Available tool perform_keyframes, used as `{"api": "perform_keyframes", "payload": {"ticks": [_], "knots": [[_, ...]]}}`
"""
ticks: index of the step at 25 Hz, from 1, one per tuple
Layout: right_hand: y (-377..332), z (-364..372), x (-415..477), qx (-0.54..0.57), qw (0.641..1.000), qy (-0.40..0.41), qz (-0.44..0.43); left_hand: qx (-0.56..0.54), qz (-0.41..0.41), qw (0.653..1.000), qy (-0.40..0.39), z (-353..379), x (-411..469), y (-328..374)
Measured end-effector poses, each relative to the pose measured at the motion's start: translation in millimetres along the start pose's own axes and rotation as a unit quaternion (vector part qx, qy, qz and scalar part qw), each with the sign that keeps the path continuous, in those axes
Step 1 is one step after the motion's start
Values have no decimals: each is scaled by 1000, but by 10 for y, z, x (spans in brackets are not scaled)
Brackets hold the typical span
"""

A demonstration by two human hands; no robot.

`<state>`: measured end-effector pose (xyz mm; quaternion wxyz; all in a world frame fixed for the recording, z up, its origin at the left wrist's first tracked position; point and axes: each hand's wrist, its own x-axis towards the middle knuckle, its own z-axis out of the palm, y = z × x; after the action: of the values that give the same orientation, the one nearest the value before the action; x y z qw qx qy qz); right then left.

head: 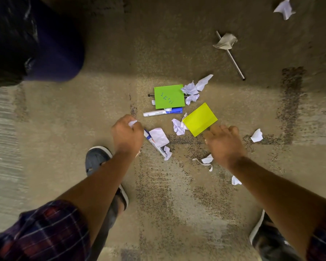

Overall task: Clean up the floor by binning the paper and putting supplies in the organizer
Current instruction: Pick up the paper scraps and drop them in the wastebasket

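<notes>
While the left hand is closed round a small paper wad, white showing between thumb and forefinger, the right hand hangs loose-fingered and empty just at the near corner of the yellow pad. That pad looks like the next thing to lift, and I would pinch it by that near corner, thumb on top, so the crumpled scrap touching its left edge is not dragged along.

Most of the mess lies mid-floor. A green pad with blue writing sits beyond, partly over a black pen and touching a blue marker on its near side. A second marker lies right beside the left hand, under a flat scrap. More paper is scattered about: a cluster at the green pad's right edge, strips near the right wrist, a ball off to the right, and another near the far right corner of the view. A grey stick, a pen or a straw, I cannot tell which, lies under a beige scrap.

A dark bin with a black liner stands at the far left, so the wad has a short trip. No organizer is in sight; my guess is the pads and markers will need gathering in one hand first, paper kept in the other.
</notes>
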<state>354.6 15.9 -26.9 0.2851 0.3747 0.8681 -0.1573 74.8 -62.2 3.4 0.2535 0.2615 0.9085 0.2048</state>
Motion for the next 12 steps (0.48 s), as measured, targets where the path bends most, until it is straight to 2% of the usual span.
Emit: {"api": "perform_keyframes", "payload": {"ticks": [3, 5, 7, 9, 12], "knots": [[-50, -171, -29, 144, 989, 37, 9, 41, -39, 998, -29, 29, -23, 94], [-125, -257, 23, 269, 961, 58, 34, 93, -63, 991, -71, 101, -32, 122], [-219, -319, 114, 338, 938, 66, 46, 131, -36, 985, -109, 189, -55, 80], [-334, -387, 224, 335, 938, 84, 34, 155, 19, 977, -146, 264, -111, 22], [-548, -397, 365, 236, 970, 57, -17, 192, 90, 954, -213, 356, -186, -40]]}}
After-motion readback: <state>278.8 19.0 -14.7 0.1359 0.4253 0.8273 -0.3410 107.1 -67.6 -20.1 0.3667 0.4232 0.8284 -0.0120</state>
